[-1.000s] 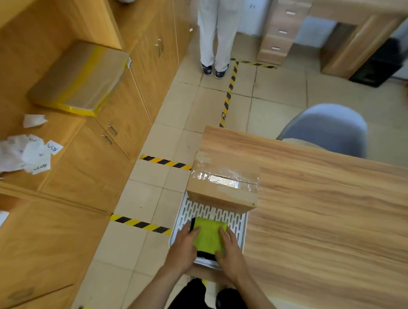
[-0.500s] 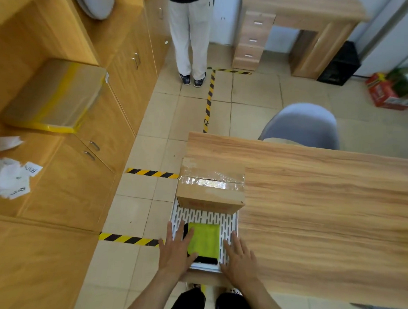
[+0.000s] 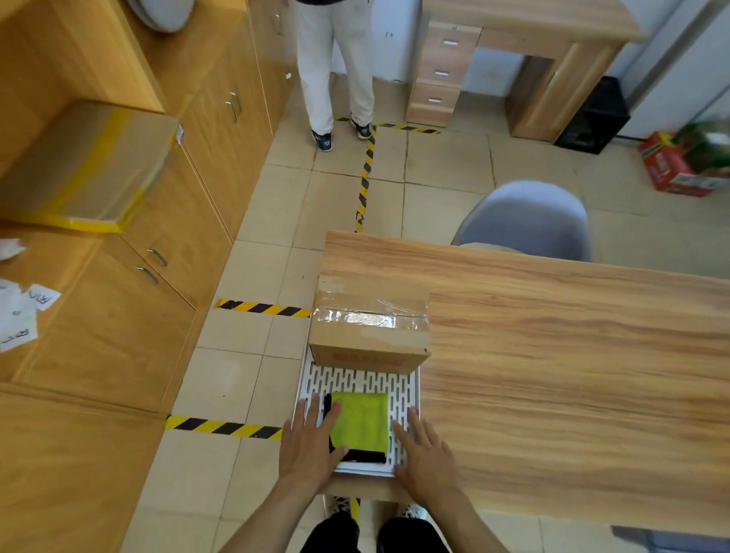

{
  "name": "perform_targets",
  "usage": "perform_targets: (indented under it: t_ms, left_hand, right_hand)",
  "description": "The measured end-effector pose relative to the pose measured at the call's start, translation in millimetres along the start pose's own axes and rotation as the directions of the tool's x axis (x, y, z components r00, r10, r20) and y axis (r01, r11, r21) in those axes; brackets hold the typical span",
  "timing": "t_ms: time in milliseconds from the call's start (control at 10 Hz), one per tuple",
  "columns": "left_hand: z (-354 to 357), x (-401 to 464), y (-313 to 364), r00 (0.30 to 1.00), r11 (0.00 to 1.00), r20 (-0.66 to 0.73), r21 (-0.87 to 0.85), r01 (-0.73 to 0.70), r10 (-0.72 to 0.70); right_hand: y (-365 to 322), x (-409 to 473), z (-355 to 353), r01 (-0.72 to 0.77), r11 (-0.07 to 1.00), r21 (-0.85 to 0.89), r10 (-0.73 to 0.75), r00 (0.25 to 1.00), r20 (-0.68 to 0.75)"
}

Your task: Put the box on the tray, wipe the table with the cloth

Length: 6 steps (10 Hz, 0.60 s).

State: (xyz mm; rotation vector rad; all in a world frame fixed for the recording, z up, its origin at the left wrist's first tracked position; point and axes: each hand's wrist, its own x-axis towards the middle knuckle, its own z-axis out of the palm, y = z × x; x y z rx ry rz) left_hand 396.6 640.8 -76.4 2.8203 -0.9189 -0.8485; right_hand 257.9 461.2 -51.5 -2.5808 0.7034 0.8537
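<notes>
A white slotted tray (image 3: 405, 385) is seen at the near left corner of a wooden tabletop (image 3: 559, 366). On the far end of the tray a cardboard box (image 3: 370, 326) sealed with clear tape is set, its far part reaching beyond the tray's far edge over the tabletop. On the near part of the tray a folded green cloth (image 3: 362, 421) is laid, with a black layer showing along its left and near edges. A strip of bare slotted surface is left between the box and the cloth.

The left hand (image 3: 309, 448) is laid flat with fingers spread on the tray's near left corner, its thumb resting against the left edge of the cloth. The right hand (image 3: 427, 456) is laid flat and open at the tray's near right corner, its fingertips on the tray just beside the cloth's right edge. Nothing is gripped by either of the hands.

Beyond the far edge of the tabletop a grey chair (image 3: 526, 220) is seen. Farther from the tray, a person in pale trousers (image 3: 337, 60) is seen standing on the tiled floor (image 3: 440, 196), next to striped floor tape (image 3: 364, 181). To the left of the tray, across the floor, wooden cabinets (image 3: 162, 236) are seen.
</notes>
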Motion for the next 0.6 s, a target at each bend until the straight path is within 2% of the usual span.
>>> perform_targets:
  t_ms: [300, 400, 500, 600]
  left_hand:
    - [5, -22, 18, 0.988, 0.994, -0.145, 0.093, -0.049, 0.062]
    - [8, -40, 35, 0.983, 0.997, -0.179, 0.07, -0.026, 0.038]
    - [20, -65, 64, 0.982, 0.994, -0.173, 0.099, -0.055, 0.072]
    - [35, -83, 88, 0.973, 0.987, -0.202, 0.136, -0.088, 0.115]
  right_hand:
    - [26, -25, 5, 0.065, 0.998, 0.0, -0.065, 0.993, -0.095]
    - [41, -36, 6, 0.072, 0.997, -0.014, -0.073, 0.99, -0.122]
    - [66, -58, 14, 0.078, 0.997, 0.025, -0.069, 0.965, -0.255]
    - [85, -80, 20, 0.114, 0.992, 0.047, -0.103, 0.977, -0.187]
